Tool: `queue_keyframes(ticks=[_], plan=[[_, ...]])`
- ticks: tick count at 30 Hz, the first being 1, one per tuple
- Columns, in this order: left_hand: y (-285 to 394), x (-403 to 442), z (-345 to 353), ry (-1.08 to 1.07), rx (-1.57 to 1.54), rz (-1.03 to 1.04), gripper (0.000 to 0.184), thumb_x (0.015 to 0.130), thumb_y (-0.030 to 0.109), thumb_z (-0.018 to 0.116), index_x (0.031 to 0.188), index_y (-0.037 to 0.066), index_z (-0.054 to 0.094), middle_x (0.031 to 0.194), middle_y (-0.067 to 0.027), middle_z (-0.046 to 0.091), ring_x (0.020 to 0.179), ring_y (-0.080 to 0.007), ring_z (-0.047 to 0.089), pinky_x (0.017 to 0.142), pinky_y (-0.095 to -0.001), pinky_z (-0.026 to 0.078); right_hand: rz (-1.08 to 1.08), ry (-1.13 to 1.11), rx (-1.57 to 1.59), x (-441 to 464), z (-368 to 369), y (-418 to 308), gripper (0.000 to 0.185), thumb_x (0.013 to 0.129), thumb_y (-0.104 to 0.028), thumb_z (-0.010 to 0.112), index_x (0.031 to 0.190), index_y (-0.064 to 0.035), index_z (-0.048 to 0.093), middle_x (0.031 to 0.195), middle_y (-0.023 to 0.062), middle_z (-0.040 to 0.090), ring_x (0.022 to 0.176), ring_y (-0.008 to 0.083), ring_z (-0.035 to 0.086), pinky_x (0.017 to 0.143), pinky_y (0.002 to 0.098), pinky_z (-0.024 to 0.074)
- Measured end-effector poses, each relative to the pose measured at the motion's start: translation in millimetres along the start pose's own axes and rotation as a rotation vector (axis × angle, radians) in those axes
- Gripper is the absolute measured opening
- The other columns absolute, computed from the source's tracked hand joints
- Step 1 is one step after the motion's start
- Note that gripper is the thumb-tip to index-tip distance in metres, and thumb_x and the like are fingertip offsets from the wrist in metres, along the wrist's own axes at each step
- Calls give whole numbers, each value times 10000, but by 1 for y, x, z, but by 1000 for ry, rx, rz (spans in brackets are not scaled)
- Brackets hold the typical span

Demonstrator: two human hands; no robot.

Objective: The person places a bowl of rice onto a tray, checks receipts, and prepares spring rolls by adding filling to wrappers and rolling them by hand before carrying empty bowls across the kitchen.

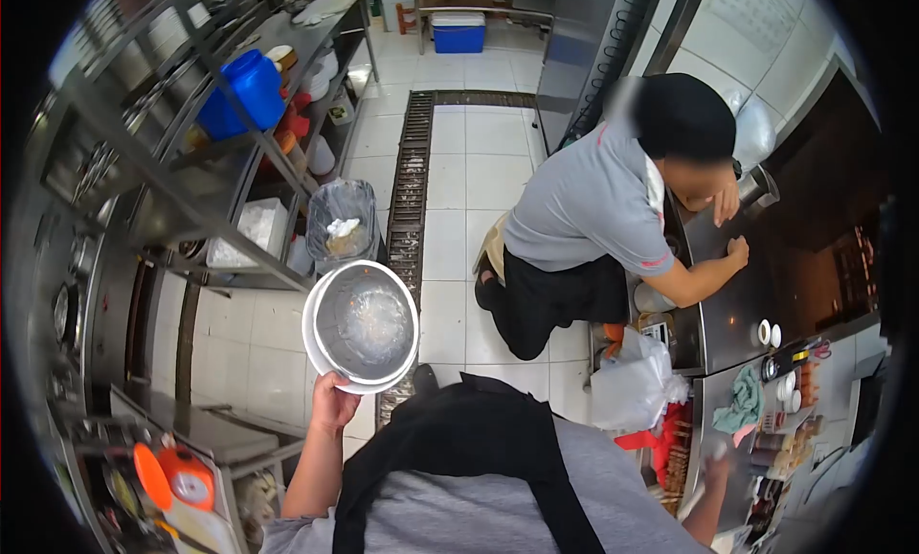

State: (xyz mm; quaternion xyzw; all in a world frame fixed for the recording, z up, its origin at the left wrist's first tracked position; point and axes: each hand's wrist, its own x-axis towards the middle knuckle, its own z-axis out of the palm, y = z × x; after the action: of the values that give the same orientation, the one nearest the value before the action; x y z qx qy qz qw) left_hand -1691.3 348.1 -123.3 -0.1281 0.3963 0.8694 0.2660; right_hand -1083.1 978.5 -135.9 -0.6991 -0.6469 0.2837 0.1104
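My left hand [332, 401] is closed on the lower rim of a round white tub [312, 339]. A grey-walled round pot with a pale rim [337, 315] sits nested in it, its mouth facing up toward me. Whitish residue shows on the pot's bottom. Just beyond the tub stands a bin lined with a clear bag [330, 204], with crumpled white waste inside. My right hand [715, 458] is low at the right, beside the steel counter's edge, smeared by motion. Its fingers cannot be made out.
A co-worker in a grey shirt [584, 200] crouches at the right by the steel counter [732, 295]. Plastic bags [637, 386] hang below it. Steel shelving with a blue jug [251, 90] lines the left. A drain grate [410, 171] runs along the tiled floor.
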Motion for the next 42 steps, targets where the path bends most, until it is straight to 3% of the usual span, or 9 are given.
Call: queue_keyframes(ticks=[2, 9, 16, 19, 22, 26, 34, 38, 42], plan=[[43, 42, 5, 10, -1, 41, 623, 693, 70, 527, 1302, -50, 470, 1212, -182, 611, 1112, -343, 611, 987, -457, 503, 12, -402, 250, -30, 60, -108, 213, 858, -146, 671, 1048, -75, 604, 731, -12, 565, 607, 103, 535, 490, 290, 448], [148, 183, 23, -95, -18, 10, 645, 696, 60, 541, 1328, -43, 461, 1277, -180, 583, 1181, -344, 572, 1045, -457, 455, -198, -994, 1135, -172, 272, -539, 189, 935, -210, 657, 1046, -121, 533, 669, -58, 417, 541, 76, 404, 494, 242, 341], [199, 338, 55, -46, -68, 13, 640, 683, 53, 519, 1312, -55, 462, 1269, -185, 588, 1157, -340, 593, 1027, -444, 479, -889, -1550, 1351, -177, 250, -950, 380, 987, -412, 531, 1209, -105, 504, 715, -4, 440, 643, 132, 462, 653, 320, 425], [222, 403, 70, -38, -68, 68, 681, 664, 58, 522, 1331, -51, 443, 1275, -183, 580, 1172, -346, 582, 1019, -462, 484, -1161, -1574, 1343, -161, 251, -1095, 414, 983, -411, 531, 1248, -95, 494, 855, 38, 520, 783, 156, 521, 733, 355, 470], [253, 458, 110, 15, -72, 82, 711, 646, 96, 539, 1339, -34, 442, 1282, -174, 575, 1163, -371, 579, 1018, -502, 475, -1192, -1469, 1351, -128, 296, -1212, 330, 980, -329, 563, 1199, -88, 515, 843, 39, 523, 737, 164, 524, 682, 342, 466], [291, 541, 120, 38, -116, 102, 689, 641, 101, 548, 1309, -41, 464, 1239, -178, 596, 1128, -368, 596, 1004, -490, 486, -1211, -1344, 1310, -100, 363, -1327, 272, 978, -279, 575, 1165, -87, 528, 826, 43, 519, 684, 156, 515, 633, 302, 448], [369, 778, 133, -7, -98, 79, 715, 634, 83, 562, 1332, -32, 456, 1226, -159, 602, 1133, -346, 603, 986, -498, 504, -1325, -995, 993, -5, 492, -1495, 289, 941, -317, 654, 791, -113, 514, 652, -18, 469, 594, 102, 469, 594, 273, 403], [433, 913, 205, -42, -60, 97, 642, 673, 52, 552, 1303, -40, 477, 1199, -181, 612, 1089, -341, 628, 974, -467, 516, -1013, -584, 816, 91, 618, -1484, 288, 896, -312, 697, 732, -141, 535, 638, -31, 510, 584, 80, 475, 536, 270, 390], [497, 1038, 269, -165, -24, 93, 724, 667, 52, 525, 1369, -54, 381, 1264, -230, 564, 1143, -394, 596, 1000, -523, 498, -698, -353, 510, 143, 763, -1370, 238, 906, -255, 660, 736, -118, 564, 626, -1, 552, 566, 114, 514, 499, 299, 402]])
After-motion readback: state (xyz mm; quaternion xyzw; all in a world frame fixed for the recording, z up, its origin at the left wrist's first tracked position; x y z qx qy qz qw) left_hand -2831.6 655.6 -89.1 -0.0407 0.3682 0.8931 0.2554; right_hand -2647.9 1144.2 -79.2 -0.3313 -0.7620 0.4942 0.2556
